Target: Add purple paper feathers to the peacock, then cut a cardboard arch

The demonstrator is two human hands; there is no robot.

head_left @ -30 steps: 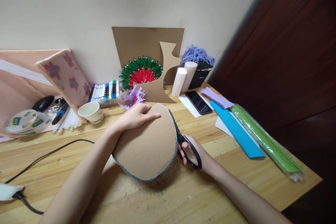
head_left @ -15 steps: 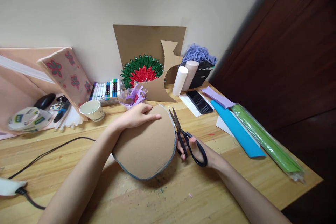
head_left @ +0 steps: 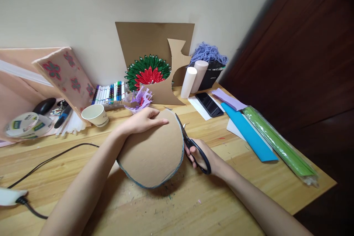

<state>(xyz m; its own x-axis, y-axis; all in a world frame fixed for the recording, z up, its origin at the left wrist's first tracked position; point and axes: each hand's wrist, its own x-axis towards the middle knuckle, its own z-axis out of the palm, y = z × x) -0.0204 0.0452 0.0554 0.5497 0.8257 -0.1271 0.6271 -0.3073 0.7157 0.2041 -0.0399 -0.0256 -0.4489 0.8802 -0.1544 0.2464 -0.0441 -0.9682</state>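
A roundish cardboard piece (head_left: 151, 155) with a blue line along its edge is tilted above the wooden table. My left hand (head_left: 142, 121) grips its upper left part, thumb on top and the other fingers partly hidden behind it. In my right hand (head_left: 200, 153) is a pair of black-handled scissors (head_left: 205, 158), fingers through the loops. The blades lie along the cardboard's upper right edge, pointing up and away from me. Whether the blades have cardboard between them I cannot tell.
Behind stand a cardboard sheet (head_left: 155, 37), a cut cardboard offcut (head_left: 163, 94) and a green-red flower (head_left: 149, 72). A paper cup (head_left: 95, 115) and markers (head_left: 109, 94) are left. At right lie a phone (head_left: 209, 104), blue paper (head_left: 249, 132) and a green packet (head_left: 279, 143). A cable (head_left: 55, 155) crosses the left.
The scissors have moved slightly left against the cardboard's edge, and their blades have come together. My left hand keeps its grip. The whole view has shifted slightly.
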